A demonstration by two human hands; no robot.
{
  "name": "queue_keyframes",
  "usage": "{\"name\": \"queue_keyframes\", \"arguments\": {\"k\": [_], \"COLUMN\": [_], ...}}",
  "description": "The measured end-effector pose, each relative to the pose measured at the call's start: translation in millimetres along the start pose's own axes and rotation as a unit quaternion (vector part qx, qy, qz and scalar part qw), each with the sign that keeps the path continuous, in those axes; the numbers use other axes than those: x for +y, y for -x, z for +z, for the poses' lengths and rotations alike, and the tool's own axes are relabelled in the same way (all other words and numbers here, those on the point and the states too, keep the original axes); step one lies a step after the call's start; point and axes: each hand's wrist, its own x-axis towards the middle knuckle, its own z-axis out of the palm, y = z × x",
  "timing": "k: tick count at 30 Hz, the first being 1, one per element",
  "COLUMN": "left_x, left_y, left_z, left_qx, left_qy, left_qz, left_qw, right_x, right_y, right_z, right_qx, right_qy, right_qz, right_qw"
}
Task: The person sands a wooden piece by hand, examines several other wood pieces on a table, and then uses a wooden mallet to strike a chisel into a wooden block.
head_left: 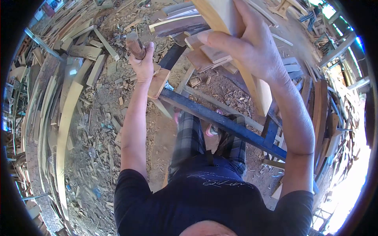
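My left hand (142,67) is closed around a short, thick wooden handle (134,44) with a rough, rounded end pointing up. Whatever lies at its other end is hidden by my hand. Just beneath that wrist, a reddish-brown wood block (159,83) rests at the end of a dark frame bar. At upper right, my right hand (254,49) grips a long pale plank (258,92), thumb on one face and fingers over the other side. The plank is tilted, its upper end running out of view. Behind it lie several short boards (206,59).
A dark metal bar (220,120) crosses in front of my legs. Stacked planks (179,24) lie ahead. Long curved boards (65,129) line the left side, and more timber (318,110) leans at right. Wood scraps (100,129) cover the ground.
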Motion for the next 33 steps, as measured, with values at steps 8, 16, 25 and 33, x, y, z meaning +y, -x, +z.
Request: {"name": "queue_keyframes", "arguments": {"k": [8,16,25,33], "left_x": [-2.7,2.0,-1.0,-0.3], "left_y": [-1.0,0.0,-1.2,-5.4], "left_z": [0.5,0.6,2.0,4.6], "left_qx": [0.006,-0.026,-0.007,-0.036], "left_qy": [0.011,-0.002,-0.018,-0.018], "left_qz": [-0.002,0.010,0.005,0.017], "left_qw": [1.000,1.000,1.000,0.999], "right_x": [-9.0,-30.5,-40.6,47.6], "right_y": [-1.5,-14.1,-13.2,-6.2], "right_z": [2.7,-7.5,-14.7,42.5], "right_qx": [0.009,0.107,0.120,-0.038], "right_qy": [-0.141,-0.058,-0.010,0.222], "right_qz": [-0.024,-0.054,-0.146,-0.062], "right_qw": [0.990,0.991,0.982,0.972]}}
